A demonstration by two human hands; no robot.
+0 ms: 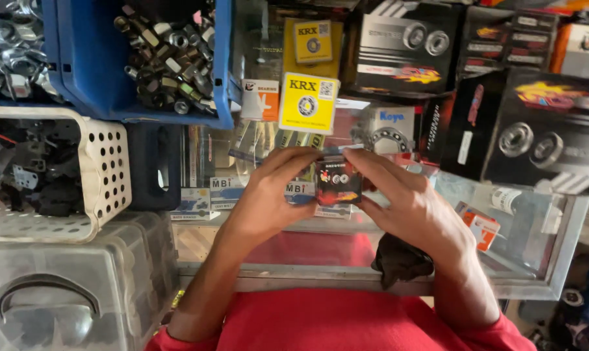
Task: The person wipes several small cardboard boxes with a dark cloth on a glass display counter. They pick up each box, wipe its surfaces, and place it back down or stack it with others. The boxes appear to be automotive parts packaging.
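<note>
Small black box held above the glass counter, near its middle; left hand and right hand both gripped it by the fingertips, covering its side edges. Dark cloth lay at the near edge. Yellow box behind; blue bin of metal fittings far left.

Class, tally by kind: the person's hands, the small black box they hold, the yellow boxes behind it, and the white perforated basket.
Left hand and right hand: 2
Small black box: 1
Yellow boxes: 2
White perforated basket: 1
Total: 6
</note>
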